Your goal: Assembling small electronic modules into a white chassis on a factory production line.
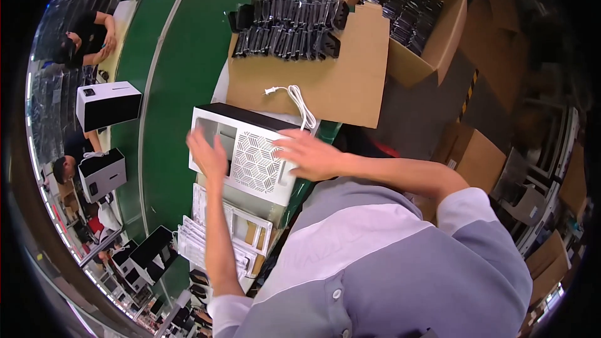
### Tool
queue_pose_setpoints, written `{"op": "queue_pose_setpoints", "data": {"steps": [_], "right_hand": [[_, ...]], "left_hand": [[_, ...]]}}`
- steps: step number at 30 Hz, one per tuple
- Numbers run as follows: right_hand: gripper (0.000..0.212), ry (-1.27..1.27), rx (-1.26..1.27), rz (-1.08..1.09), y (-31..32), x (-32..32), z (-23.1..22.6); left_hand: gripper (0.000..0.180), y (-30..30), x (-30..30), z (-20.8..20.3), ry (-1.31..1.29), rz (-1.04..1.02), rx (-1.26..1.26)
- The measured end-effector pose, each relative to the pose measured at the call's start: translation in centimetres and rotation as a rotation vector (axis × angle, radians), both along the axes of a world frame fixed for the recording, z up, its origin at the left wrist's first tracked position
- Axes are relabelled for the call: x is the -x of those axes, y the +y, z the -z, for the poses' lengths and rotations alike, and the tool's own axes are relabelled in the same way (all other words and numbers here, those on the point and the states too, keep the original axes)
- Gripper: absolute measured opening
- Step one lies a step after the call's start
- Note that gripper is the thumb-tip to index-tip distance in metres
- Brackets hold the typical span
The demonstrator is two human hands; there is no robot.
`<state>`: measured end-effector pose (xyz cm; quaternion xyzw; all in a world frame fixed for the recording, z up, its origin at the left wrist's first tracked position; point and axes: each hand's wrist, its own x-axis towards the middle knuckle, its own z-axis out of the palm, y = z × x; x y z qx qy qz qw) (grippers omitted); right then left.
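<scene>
A white box-shaped appliance (250, 150) with a black top and a patterned grille panel lies on the workbench in front of me. My left hand (206, 155) rests flat against its left side, fingers spread. My right hand (307, 153) lies open on its right side, next to the grille. A white power cord (299, 103) runs from the appliance's back onto a cardboard sheet (338, 81).
Rows of bagged black parts (288, 28) lie on the cardboard's far end. An open carton (410, 12) holds more. White frames (241, 228) are stacked near me. A green conveyor (175, 87) carries similar appliances (106, 105); other people work along its left side.
</scene>
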<state>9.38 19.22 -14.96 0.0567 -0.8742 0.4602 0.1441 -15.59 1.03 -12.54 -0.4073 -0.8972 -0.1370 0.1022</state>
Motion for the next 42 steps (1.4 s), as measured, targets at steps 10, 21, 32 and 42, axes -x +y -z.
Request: {"op": "queue_pose_setpoints", "data": {"steps": [10,21,32,42], "right_hand": [[0.016,-0.131,0.080,0.592,17.3,-3.7,7.6],[0.019,-0.121,-0.283,0.604,20.4,2.5,10.3],[0.002,-0.428,0.967,0.306,22.4,-2.2,1.8],[0.030,-0.364,1.614,-0.098,14.2,-3.1,-6.9]], "left_hand": [[0.032,2.3,-20.8,-2.8,-0.433,-0.072,0.453],[0.019,1.6,-13.2,-13.4,-0.610,-0.080,0.255],[0.034,-8.5,0.0,-17.7,-1.122,-0.377,-0.367],[0.034,-6.3,-2.4,-18.3,-0.269,-0.387,-0.294]]}}
